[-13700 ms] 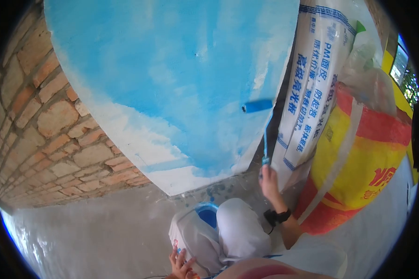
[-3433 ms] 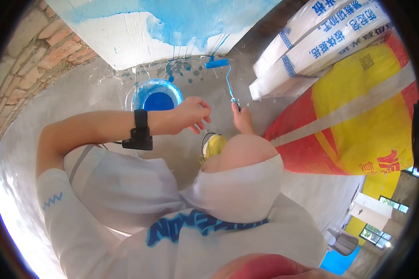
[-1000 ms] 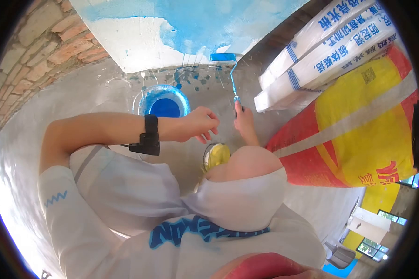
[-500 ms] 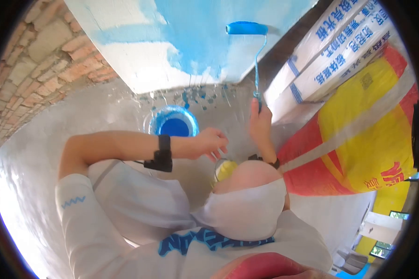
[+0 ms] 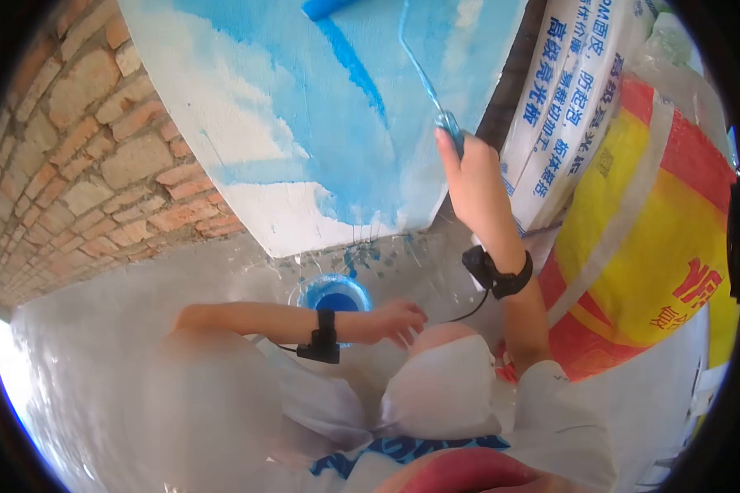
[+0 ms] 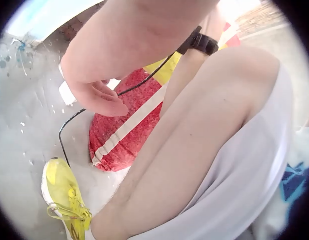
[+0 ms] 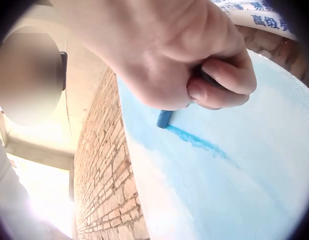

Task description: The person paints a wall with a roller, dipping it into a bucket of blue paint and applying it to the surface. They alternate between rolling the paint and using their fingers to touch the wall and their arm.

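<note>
My right hand (image 5: 478,185) grips the handle of a paint roller (image 5: 326,8), whose blue sleeve lies on the white panel (image 5: 296,234) at the top of the head view. A darker blue streak (image 5: 355,72) runs down from the sleeve over lighter blue paint. In the right wrist view, curled fingers wrap the dark handle and the roller's end (image 7: 164,119) shows below the hand. My left hand (image 5: 396,322) holds nothing and hangs near the knee, its fingers loosely bent. A bucket of blue paint (image 5: 335,287) stands on the floor behind the left forearm.
A brick wall (image 5: 99,164) rises at the left. To the right stand white wrapped packages (image 5: 543,131) and a red and yellow sack (image 5: 633,222). Paint drops mark the floor below the panel. A yellow shoe (image 6: 64,187) and a black cable (image 6: 64,131) show in the left wrist view.
The right hand has lifted the roller from low by the floor up onto the panel and leftward, and a dark streak is now there. The head view has tilted up; the left hand stays near the knee.
</note>
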Demonstrator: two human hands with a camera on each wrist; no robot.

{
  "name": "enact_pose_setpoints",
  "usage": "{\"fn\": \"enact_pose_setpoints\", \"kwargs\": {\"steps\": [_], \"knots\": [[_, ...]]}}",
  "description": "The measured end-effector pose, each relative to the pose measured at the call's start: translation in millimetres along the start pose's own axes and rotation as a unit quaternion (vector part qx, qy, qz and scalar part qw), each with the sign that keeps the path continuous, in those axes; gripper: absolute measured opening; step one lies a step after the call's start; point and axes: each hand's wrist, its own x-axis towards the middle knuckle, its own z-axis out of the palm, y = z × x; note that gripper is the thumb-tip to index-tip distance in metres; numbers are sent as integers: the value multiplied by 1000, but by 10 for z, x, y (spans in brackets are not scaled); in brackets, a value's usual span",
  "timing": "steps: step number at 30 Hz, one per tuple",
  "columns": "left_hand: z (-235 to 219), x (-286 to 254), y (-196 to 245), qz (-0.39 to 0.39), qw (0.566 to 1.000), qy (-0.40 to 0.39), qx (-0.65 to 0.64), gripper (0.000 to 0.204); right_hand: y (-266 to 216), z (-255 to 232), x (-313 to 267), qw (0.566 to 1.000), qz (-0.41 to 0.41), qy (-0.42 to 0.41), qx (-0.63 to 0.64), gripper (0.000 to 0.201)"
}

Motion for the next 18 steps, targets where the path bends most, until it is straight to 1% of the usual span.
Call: {"fn": "enact_pose_setpoints", "kwargs": {"steps": [1,3,4,6,8,10,12,13,14,15,16,18], "knots": [[15,-9,10,0,1000,5,9,44,-105,-49,80,1000,-2,-11,2,51],[84,-54,25,42,997,-60,10,47,-274,-124,205,1000,-20,-5,8,52],[92,-97,48,41,997,-56,16,47,-335,-133,261,999,-38,-7,7,54],[112,-166,73,47,990,-133,12,46,-422,-111,375,999,-46,6,-7,54],[103,-172,50,35,990,-137,29,47,-441,-104,397,998,-54,16,-24,54],[76,-164,16,24,989,-142,44,47,-379,-72,384,998,-53,20,-16,54],[52,-156,-7,26,985,-163,53,51,-199,-42,310,999,-49,22,-1,53],[88,-220,76,27,985,-162,54,51,-103,-32,258,999,-46,22,12,52],[126,-286,157,17,979,-181,95,52,-34,-25,195,999,-47,22,11,52],[177,-356,224,5,970,-199,136,54,38,-19,113,999,-21,17,17,51],[221,-395,234,6,970,-200,135,54,115,-11,37,1000,6,11,22,50],[281,-437,229,5,964,-237,121,58,300,13,-86,1000,23,3,15,50]]}}
